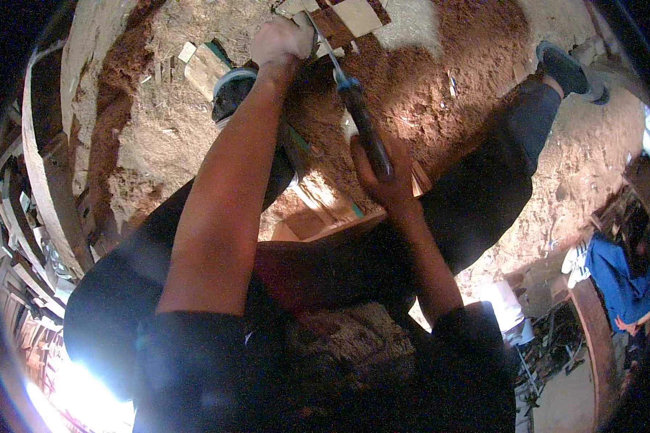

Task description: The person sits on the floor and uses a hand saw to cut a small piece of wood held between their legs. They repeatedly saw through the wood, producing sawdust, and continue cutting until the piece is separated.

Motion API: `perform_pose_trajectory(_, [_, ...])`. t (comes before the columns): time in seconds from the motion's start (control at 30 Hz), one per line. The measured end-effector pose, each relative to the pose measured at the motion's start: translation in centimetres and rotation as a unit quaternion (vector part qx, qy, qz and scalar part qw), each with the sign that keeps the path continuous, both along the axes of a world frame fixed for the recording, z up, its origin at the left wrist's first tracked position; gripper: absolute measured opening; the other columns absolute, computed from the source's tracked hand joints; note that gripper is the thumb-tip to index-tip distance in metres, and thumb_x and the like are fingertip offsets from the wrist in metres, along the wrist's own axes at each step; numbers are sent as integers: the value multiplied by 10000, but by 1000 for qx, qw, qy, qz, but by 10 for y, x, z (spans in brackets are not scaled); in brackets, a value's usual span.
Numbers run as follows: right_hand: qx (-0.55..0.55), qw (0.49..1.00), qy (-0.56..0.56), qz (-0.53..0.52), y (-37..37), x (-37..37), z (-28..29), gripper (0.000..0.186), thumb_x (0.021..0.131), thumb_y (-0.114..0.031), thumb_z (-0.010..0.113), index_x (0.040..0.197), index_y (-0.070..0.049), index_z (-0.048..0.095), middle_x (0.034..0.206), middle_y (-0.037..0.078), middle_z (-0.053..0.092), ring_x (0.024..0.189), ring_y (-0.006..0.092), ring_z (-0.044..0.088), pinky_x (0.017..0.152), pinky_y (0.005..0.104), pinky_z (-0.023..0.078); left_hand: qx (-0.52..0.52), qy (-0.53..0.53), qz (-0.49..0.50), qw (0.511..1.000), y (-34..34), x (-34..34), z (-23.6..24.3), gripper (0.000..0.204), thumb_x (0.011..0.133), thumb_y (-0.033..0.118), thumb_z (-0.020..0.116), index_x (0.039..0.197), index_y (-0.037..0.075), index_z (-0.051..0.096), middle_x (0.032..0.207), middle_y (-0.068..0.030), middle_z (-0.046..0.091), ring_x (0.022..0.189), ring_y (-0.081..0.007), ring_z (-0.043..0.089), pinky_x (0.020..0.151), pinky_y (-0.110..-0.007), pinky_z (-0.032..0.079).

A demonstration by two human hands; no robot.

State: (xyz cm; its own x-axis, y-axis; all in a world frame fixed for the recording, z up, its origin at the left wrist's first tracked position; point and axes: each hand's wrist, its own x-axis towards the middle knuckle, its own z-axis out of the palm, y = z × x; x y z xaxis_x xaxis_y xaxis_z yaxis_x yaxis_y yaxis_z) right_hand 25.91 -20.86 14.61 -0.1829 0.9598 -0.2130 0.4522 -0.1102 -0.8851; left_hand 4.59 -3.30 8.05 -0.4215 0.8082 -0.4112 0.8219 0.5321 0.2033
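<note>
Two bare hands are working — one tool between them, counted as follows.

Left hand: one, reaching far forward, closed in a fist on the wooden piece near the top of the view; what the fingers are pinching cannot be told exactly, as the fist is hiding it.

Right hand: one, wrapping tightly around the dark handle of the chisel-like tool.

Tool: one, its grey blade running up and leftwards from a blue collar, the tip meeting the wooden piece just beside the left hand.

Wooden offcuts: one pale block lying near the left foot, plus a few small chips scattered about — too small to count surely.

Shoes: two — one dark shoe under the left forearm, one at upper right.

Ground: sawdust-covered floor.

Step in hand, as judged: cutting or paring at the wood, the left hand steadying. The next stroke seems to be calling for a firm hold and fingers clear of the edge.
</note>
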Motion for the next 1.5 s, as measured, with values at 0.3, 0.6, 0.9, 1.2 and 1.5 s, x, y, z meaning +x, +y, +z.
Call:
perform_pose_trajectory(0.3, [-8,1000,3,-30,-24,12,-10,93,919,-110,726,893,-44,666,709,83,635,616,170,592,595,364,476,69,-7,-35,997,-5,-38,-52,723,972,594,373,1172,3,738,1202,-277,705,1148,-442,678,1002,-529,520])
perform_pose_trajectory(0.6, [24,999,9,-43,-51,26,-27,51,910,-61,706,915,-32,665,739,80,650,655,229,624,624,398,487,-4,-38,10,999,-6,-2,-7,771,972,620,336,1162,-6,745,1180,-291,709,1146,-431,686,996,-523,515])
perform_pose_trajectory(0.9, [-27,999,16,-34,-29,-6,-9,82,920,-83,684,889,-18,645,689,90,634,580,207,604,550,354,457,-13,-14,1,1000,-8,-3,11,695,965,535,382,1115,-35,751,1144,-306,711,1071,-445,712,946,-507,553])
perform_pose_trajectory(1.2, [76,996,-11,-44,-53,-1,-24,97,933,-113,685,959,-24,657,679,111,623,596,194,628,547,378,479,18,-21,12,1000,-4,8,0,669,965,512,396,1079,-39,757,1110,-326,710,1069,-444,712,961,-510,547])
perform_pose_trajectory(1.5, [34,998,-25,-51,-16,-34,6,104,912,-123,703,904,-32,653,678,106,638,603,208,644,562,385,483,9,19,12,1000,-9,-2,7,685,978,527,382,1118,-38,743,1101,-287,729,1068,-444,711,969,-514,539])
